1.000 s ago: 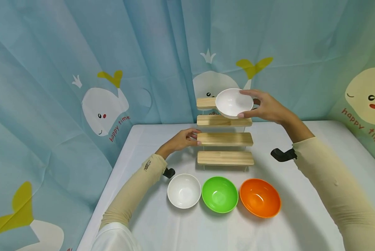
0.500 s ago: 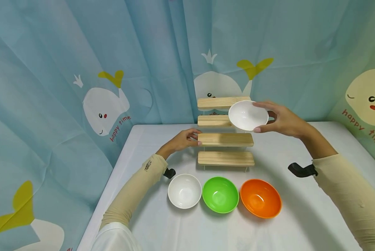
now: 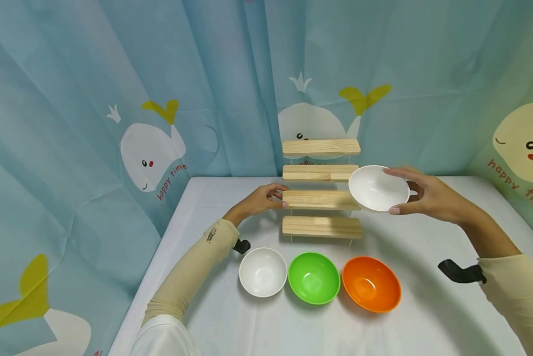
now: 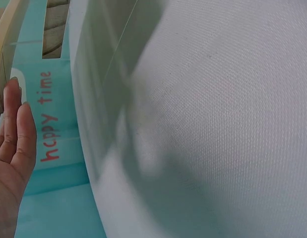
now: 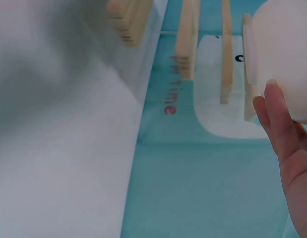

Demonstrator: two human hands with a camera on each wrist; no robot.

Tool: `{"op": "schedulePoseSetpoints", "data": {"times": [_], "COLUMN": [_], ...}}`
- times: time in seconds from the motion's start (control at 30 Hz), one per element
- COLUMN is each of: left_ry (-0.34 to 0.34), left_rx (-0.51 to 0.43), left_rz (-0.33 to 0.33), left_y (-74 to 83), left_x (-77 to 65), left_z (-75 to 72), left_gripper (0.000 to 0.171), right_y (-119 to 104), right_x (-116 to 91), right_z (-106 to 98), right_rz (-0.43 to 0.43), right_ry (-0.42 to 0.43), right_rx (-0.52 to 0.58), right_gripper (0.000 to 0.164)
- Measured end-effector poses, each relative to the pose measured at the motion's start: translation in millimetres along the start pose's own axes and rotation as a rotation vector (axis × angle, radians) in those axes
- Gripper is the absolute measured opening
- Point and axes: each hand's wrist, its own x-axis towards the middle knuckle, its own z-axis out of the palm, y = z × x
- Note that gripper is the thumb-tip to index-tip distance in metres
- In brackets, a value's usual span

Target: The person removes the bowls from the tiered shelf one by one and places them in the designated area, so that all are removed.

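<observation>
My right hand [image 3: 431,195] grips a white bowl [image 3: 375,190] by its right rim, thumb on the near side and fingers on the far side. The bowl hangs in the air at the right end of a stepped wooden display rack [image 3: 321,226], and its underside shows in the right wrist view. My left hand [image 3: 259,200] holds the left end of one of the rack's middle planks [image 3: 319,199], thumb in front, fingers behind. In the left wrist view, the left hand's fingers [image 4: 25,134] lie against the wood, and the thumb is hidden.
A second white bowl [image 3: 263,272], a green bowl [image 3: 314,278] and an orange bowl [image 3: 370,284] stand in a row before the rack on the white-covered table [image 3: 248,331]. A blue curtain [image 3: 230,89] with whale prints hangs behind and to the sides.
My right hand has carried the white bowl from over the rack's top plank down and to the right, clear of the upper planks. My left hand stays on the rack.
</observation>
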Motion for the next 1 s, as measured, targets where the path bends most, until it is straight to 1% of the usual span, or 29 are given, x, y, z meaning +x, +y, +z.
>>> {"op": "schedulePoseSetpoints", "data": {"times": [0.1, 0.23, 0.33, 0.53, 0.73, 1.0], "left_ry": [-0.009, -0.013, -0.008, 0.001, 0.002, 0.008], "left_rx": [0.006, 0.005, 0.006, 0.018, 0.020, 0.026], "left_rz": [0.004, 0.000, -0.006, 0.004, 0.004, 0.014], "left_y": [-1.3, -2.6, -3.7, -4.1, -3.7, -3.8], "left_x": [0.6, -0.1, -0.5, 0.9, 1.1, 2.4], "left_z": [-0.2, -0.9, -1.0, 0.3, 0.0, -1.5], "left_gripper": [0.056, 0.058, 0.057, 0.053, 0.053, 0.052], "right_y": [7.8, 15.5, 20.6, 31.5, 38.6, 51.3], "right_x": [-14.4, -30.6, -41.7, -63.3, -84.8, -113.8], "right_z": [-0.5, 1.8, 3.3, 4.5, 9.3, 14.2], "right_rz": [0.008, 0.011, 0.003, -0.021, -0.004, -0.006], "right_ry": [-0.005, -0.005, -0.014, -0.048, -0.038, -0.066], "right_rx": [-0.019, -0.015, -0.014, -0.008, -0.003, 0.023], "right_gripper": [0.086, 0.089, 0.089, 0.089, 0.089, 0.088]}}
